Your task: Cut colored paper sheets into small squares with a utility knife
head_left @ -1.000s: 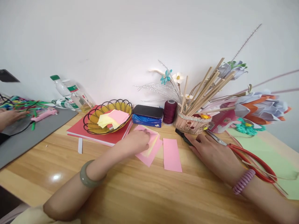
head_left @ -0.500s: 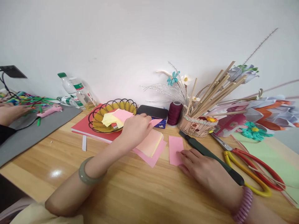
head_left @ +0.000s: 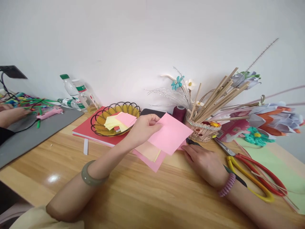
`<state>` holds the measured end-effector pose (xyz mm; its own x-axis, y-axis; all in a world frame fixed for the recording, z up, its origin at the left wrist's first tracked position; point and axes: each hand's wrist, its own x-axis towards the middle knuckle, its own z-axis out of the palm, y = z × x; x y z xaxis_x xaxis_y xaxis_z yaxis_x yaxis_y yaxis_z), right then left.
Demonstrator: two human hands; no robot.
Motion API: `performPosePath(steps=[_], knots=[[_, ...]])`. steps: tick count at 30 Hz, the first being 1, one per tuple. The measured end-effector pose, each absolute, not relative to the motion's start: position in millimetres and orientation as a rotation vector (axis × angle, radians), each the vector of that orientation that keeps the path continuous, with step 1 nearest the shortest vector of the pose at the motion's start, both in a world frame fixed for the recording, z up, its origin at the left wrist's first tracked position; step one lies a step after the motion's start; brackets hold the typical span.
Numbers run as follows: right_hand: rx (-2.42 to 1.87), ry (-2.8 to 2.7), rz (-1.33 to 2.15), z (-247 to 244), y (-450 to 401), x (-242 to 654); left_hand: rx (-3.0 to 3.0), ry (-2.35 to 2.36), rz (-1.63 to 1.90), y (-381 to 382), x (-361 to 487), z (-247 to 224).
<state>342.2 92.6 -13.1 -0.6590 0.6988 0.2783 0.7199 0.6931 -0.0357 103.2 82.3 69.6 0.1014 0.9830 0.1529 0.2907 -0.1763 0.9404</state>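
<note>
My left hand [head_left: 145,128] pinches the left corner of a square pink sheet [head_left: 171,133], raised above the table with its face toward me. Below it lies a stack of pink and peach paper [head_left: 149,152], partly covered by the held sheet. My right hand [head_left: 201,160] rests palm down on the table, its fingertips touching the edge of a pink strip [head_left: 183,145] that is mostly hidden. Under and behind this hand lies a dark green cutter [head_left: 238,180].
A yellow basket [head_left: 100,122] of paper pieces sits on a red pad [head_left: 82,131]. At the right are large scissors [head_left: 254,168] and a wooden-sided pot [head_left: 202,131] of sticks. Bottles [head_left: 82,92] lean at the wall; another person's hand [head_left: 15,114] is far left.
My left hand has brought the pink sheet up and turned its full face into view, over the stack and strip. My right hand has shifted slightly, staying on the strip's edge.
</note>
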Motion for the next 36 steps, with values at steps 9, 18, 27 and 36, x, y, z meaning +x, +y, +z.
performPosePath(steps=[9,18,27,36], knots=[[-1.088,-2.133,0.302,17.9,88.7,320.7,1.757,0.712,0.382,64.1,124.4,63.7],[-0.795,-2.205,0.343,52.5,132.9,203.0,1.82,0.534,0.117,63.6,137.3,44.8],[-0.843,-2.313,0.484,58.2,134.7,224.2,1.794,0.58,0.244,68.7,131.8,42.6],[-1.004,-2.296,0.621,62.8,73.8,337.3,1.449,0.911,0.999,78.3,132.0,46.8]])
